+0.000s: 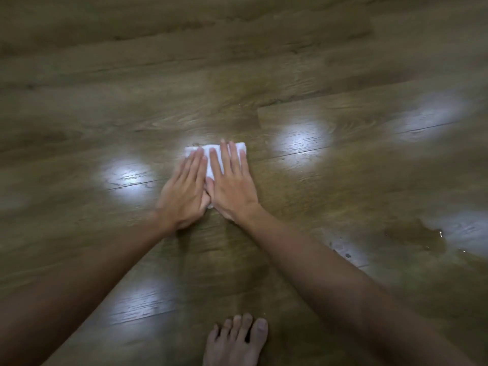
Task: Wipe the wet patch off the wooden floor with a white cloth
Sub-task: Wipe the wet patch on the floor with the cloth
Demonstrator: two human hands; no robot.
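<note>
Both hands press flat on the cloth (215, 161) at the centre of the frame, fingers straight and close together: the left hand (184, 188) covers its left part, the right hand (232, 183) its right part, thumbs touching between them. White fabric shows past the fingertips and in the gap between the hands. Beneath lies the floor (237, 62), brown planks running across the frame with bright glare spots left and right of the cloth. At lower right, well apart from the cloth, a puddle (422, 233) glistens on the boards. One bare foot (235, 342) stands at the bottom edge, between the forearms.
</note>
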